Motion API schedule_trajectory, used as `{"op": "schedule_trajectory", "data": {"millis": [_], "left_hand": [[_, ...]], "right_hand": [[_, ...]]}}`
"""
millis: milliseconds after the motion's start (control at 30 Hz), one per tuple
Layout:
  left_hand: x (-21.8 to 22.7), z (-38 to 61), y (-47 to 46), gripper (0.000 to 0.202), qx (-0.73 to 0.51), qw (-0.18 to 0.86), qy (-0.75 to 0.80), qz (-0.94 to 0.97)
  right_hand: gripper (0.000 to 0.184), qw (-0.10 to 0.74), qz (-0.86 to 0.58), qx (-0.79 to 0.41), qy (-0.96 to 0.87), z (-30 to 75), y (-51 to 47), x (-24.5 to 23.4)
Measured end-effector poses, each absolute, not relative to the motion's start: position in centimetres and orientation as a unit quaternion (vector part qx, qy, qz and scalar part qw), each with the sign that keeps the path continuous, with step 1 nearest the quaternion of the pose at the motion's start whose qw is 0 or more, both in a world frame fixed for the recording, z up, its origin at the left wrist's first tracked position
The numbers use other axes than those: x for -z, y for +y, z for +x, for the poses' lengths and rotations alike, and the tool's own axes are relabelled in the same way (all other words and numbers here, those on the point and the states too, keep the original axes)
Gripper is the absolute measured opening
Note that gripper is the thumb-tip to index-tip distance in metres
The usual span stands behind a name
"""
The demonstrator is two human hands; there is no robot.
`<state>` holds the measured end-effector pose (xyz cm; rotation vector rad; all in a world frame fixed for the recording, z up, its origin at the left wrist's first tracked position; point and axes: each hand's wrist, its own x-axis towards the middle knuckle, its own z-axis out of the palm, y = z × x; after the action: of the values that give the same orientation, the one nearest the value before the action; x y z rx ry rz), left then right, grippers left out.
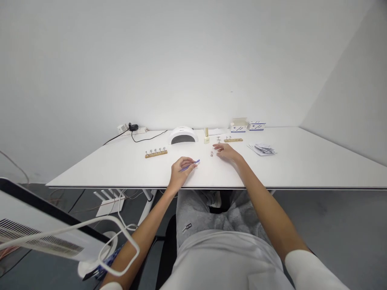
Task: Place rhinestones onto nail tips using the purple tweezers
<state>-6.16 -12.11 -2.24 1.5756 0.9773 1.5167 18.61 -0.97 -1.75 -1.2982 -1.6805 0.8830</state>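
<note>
Between the fingers and thumb of my left hand (181,167) is a thin blue stick (195,162) with a pale tip; its exact kind is too small to tell. My right hand (225,152) hovers over the table with its fingers apart, right beside a small pinkish piece (212,153) standing on the white surface. Just beyond those fingers are small metal nail-tip stands (218,139). A wooden strip (233,140) behind my right hand carries a few more stands. Another wooden strip (156,154), left of my hands, holds several in a row.
A white nail lamp (183,133) and a gold-capped polish bottle (207,139) stand toward the back of the table (302,161). Small boxes (238,125) sit near the wall. Flat packets (262,149) lie at right. A black cable (148,139) runs at back left.
</note>
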Motion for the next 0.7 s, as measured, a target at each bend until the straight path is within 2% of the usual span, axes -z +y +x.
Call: {"op": "schedule_trajectory", "data": {"millis": [133,233,300,367,467,567,700], "left_hand": [[2.1,-6.3,-12.0,0.031,-0.639,0.371,0.358,0.571],[1.7,-6.5,-11.9,0.035,-0.687,0.338,0.361,0.532],[1.4,-7.0,-11.8,0.044,-0.721,0.299,0.365,0.507],[1.0,-7.8,-11.6,0.050,-0.740,0.243,0.380,0.498],[0.6,-9.4,-11.3,0.040,-0.730,0.135,0.427,0.517],[0.8,-10.7,-10.7,0.026,-0.663,0.042,0.477,0.575],[1.7,-11.3,-10.2,0.018,-0.512,-0.030,0.538,0.669]], "right_hand": [[0.051,0.497,-0.518,-0.286,-0.634,18.3,-1.4,1.3],[0.047,0.561,-0.473,-0.237,-0.637,17.6,-2.1,0.6],[0.045,0.569,-0.450,-0.238,-0.646,16.5,-2.9,0.1],[0.039,0.521,-0.439,-0.256,-0.686,14.7,-4.0,-0.3],[0.024,0.370,-0.440,-0.240,-0.782,11.0,-5.3,-0.5],[0.050,0.208,-0.509,-0.198,-0.812,7.4,-5.9,-0.8],[0.058,0.113,-0.572,-0.176,-0.793,4.9,-5.7,-1.4]]}}
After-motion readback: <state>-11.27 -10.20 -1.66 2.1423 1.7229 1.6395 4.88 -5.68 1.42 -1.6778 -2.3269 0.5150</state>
